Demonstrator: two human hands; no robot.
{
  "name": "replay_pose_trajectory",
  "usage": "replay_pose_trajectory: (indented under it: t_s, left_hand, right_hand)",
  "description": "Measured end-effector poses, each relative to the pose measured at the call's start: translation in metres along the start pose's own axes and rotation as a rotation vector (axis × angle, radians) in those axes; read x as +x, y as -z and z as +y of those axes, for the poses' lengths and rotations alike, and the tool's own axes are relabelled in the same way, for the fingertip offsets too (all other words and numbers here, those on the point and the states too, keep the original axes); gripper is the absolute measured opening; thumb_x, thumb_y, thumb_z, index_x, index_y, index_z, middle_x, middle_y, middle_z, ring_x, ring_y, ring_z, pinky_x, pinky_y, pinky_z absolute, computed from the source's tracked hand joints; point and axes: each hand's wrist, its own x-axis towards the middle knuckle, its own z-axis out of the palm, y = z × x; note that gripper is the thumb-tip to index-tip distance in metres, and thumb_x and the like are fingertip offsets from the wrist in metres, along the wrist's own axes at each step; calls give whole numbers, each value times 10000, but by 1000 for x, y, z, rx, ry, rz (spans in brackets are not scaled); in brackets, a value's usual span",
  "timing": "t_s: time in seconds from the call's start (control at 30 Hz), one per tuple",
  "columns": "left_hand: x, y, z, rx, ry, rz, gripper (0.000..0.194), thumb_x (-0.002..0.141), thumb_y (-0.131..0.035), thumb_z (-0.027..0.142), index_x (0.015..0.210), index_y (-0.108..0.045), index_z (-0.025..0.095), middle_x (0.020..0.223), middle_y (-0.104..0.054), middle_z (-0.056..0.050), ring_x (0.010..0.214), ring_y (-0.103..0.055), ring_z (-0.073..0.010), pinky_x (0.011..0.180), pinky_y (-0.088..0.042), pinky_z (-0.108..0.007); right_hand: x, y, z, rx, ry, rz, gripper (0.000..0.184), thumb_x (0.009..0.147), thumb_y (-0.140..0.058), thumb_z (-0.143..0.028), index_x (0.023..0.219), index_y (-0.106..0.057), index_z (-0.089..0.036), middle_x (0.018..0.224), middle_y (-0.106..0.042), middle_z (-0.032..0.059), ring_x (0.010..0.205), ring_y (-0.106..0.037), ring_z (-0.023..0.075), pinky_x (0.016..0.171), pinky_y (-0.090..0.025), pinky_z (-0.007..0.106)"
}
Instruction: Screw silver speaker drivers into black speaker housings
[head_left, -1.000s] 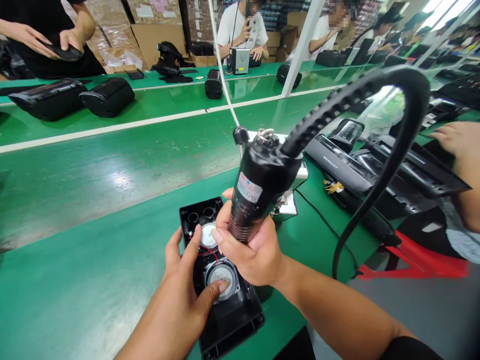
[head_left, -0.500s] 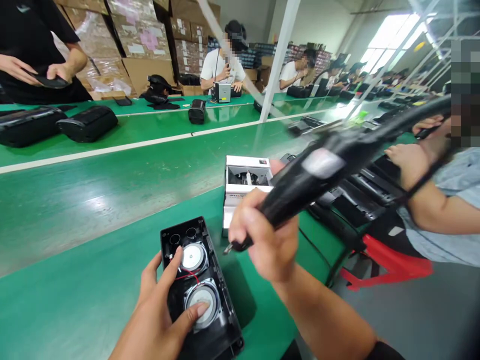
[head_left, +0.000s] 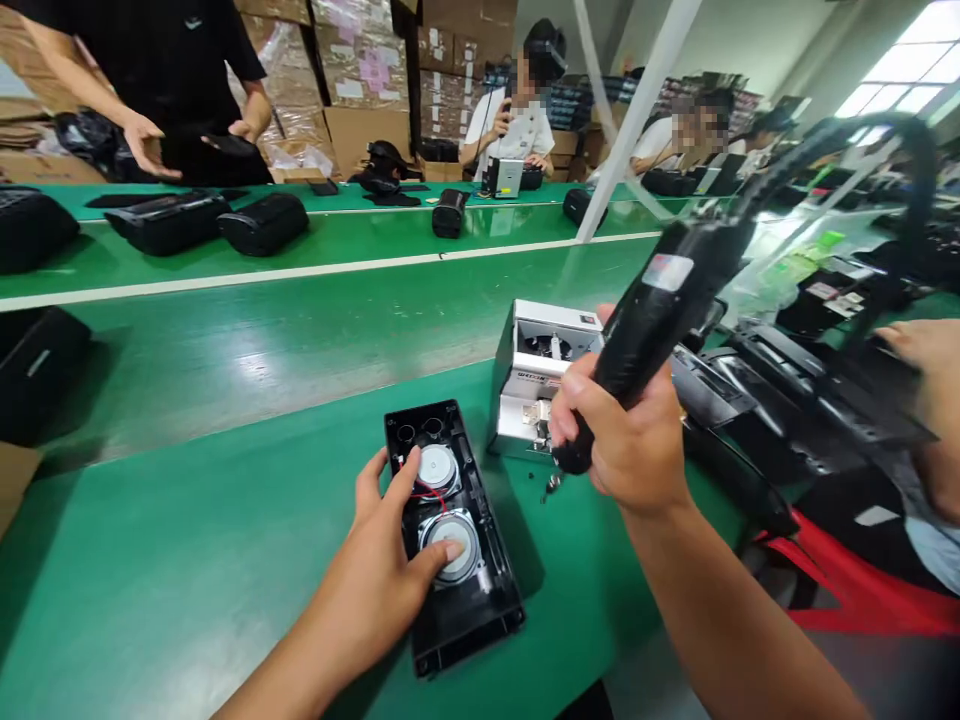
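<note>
A black speaker housing (head_left: 478,600) with two round speaker drivers (head_left: 454,550) and thin red wires lies open side up on the green bench. My left hand (head_left: 394,570) grips its left side, thumb on the lower driver and fingers by the upper one. In my right hand (head_left: 622,425) is a black electric screwdriver (head_left: 652,310), its cable arching off to the right. The screwdriver's nose points down in front of a white screw feeder (head_left: 517,385); its bit tip cannot be made out. Small loose screws (head_left: 553,485) lie below the feeder.
Black speaker housings (head_left: 765,385) are piled at the right, beside a co-worker's arm (head_left: 930,400) and a red stool (head_left: 847,580). Across the green line stand finished-looking black speakers (head_left: 264,224) and several people. A slanting white post (head_left: 637,120) rises beyond the feeder.
My right hand has carried the screwdriver away from the housing to the front of the screw feeder, and the tool stands more upright. My left hand keeps its hold; the view has shifted left.
</note>
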Motion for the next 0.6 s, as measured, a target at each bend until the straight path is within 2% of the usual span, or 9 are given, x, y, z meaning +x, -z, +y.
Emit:
replay_pose_trajectory:
  t_s: [0.03, 0.1, 0.2, 0.33, 0.47, 0.6]
  left_hand:
    - [-1, 1, 4, -4, 10, -10, 908, 895, -599, 482, 1697, -223, 284, 1780, -8, -69, 1616, -303, -354, 1313, -306, -551]
    - [-2, 2, 9, -4, 24, -17, 918, 884, -603, 472, 1698, -214, 301, 1782, 5, -48, 1599, -341, -352, 1310, -316, -558]
    - [-3, 2, 12, -2, 41, -30, 934, 869, -611, 460, 1699, -212, 305, 1784, 22, -29, 1575, -384, -360, 1300, -341, -561]
    - [-4, 2, 12, -5, 35, -29, 934, 868, -619, 449, 1698, -216, 307, 1786, 33, -23, 1550, -427, -361, 1281, -383, -548]
    - [-3, 1, 10, -13, 23, -24, 943, 869, -626, 445, 1701, -206, 304, 1787, 30, -33, 1539, -443, -350, 1274, -394, -542]
    - [-4, 2, 10, -18, 33, -31, 940, 877, -627, 465, 1701, -198, 323, 1787, 41, -15, 1534, -449, -342, 1280, -381, -545]
  right_hand:
    - [-8, -1, -7, 59, -74, -27, 518, 924, -685, -124, 1384, -505, -278, 707, -550, -93, 450, -505, 102, 398, -488, 243]
    - [-28, -5, -21, 164, -115, -37, 498, 961, -654, -120, 1400, -511, -304, 711, -523, -88, 462, -487, 92, 417, -495, 234]
    - [-65, -13, -34, 237, -34, -40, 485, 1021, -627, -173, 1448, -486, -354, 756, -524, -70, 496, -500, 92, 459, -512, 250]
    - [-99, -22, -24, 147, 63, -60, 519, 1044, -622, -230, 1482, -417, -419, 782, -530, -67, 533, -526, 115, 504, -512, 292]
    - [-105, -22, -7, 132, 34, -63, 516, 1047, -605, -229, 1480, -414, -435, 773, -523, -70, 549, -539, 121, 531, -522, 298]
    - [-101, -22, -2, 172, 14, -51, 508, 1039, -596, -198, 1469, -430, -411, 770, -525, -66, 555, -534, 120, 527, -538, 282]
